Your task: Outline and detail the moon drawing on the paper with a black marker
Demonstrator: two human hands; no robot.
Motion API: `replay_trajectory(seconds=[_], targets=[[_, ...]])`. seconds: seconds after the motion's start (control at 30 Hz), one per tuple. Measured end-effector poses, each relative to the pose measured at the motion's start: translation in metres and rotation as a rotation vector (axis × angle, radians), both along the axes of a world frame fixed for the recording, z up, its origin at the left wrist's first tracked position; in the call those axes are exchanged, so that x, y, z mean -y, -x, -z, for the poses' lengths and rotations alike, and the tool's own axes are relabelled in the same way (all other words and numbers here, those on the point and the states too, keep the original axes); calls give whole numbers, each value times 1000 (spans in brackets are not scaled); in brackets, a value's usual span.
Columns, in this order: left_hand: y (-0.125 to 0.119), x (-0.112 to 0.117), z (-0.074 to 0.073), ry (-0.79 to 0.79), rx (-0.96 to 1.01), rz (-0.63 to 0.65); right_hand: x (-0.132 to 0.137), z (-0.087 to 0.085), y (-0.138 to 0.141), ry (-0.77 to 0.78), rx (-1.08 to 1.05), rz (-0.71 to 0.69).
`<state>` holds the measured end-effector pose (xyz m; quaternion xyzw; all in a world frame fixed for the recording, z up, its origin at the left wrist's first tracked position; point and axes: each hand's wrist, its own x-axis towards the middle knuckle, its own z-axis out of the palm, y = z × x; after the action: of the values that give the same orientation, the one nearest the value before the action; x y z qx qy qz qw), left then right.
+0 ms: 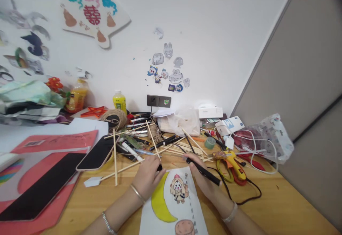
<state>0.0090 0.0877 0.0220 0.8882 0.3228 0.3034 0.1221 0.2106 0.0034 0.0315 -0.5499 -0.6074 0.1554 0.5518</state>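
Drawing (175, 208): in the head view, flat on the worktop (283, 204), between left hand (148, 176) and right hand (205, 187). Pinched in the right's fingers, a pen (206, 173); apparently in the left's, a black piece (159, 167), perhaps a cap. For clean lines, best to steady the drawing, wrists off wet ink.

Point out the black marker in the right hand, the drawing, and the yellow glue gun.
Black marker (204, 172): head view, middle of its barrel.
Drawing (173, 209): head view, blank paper near its middle.
Yellow glue gun (236, 166): head view, its body.
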Motion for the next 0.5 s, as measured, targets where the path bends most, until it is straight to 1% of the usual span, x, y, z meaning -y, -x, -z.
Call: replay_trajectory(seconds=[0.1, 0.2, 0.37, 0.5], targets=[[-2, 3, 1, -49, -64, 50, 6, 0, 6, 25, -124, -184], [-4, 7, 3, -63, -110, 136, 9, 3, 12, 10, -110, -310], [-6, 13, 4, -108, -70, 220, 7, 6, 19, 16, 40, -404], [-8, 21, 5, -215, -4, 279, 10, 7, 22, 70, 101, -400]])
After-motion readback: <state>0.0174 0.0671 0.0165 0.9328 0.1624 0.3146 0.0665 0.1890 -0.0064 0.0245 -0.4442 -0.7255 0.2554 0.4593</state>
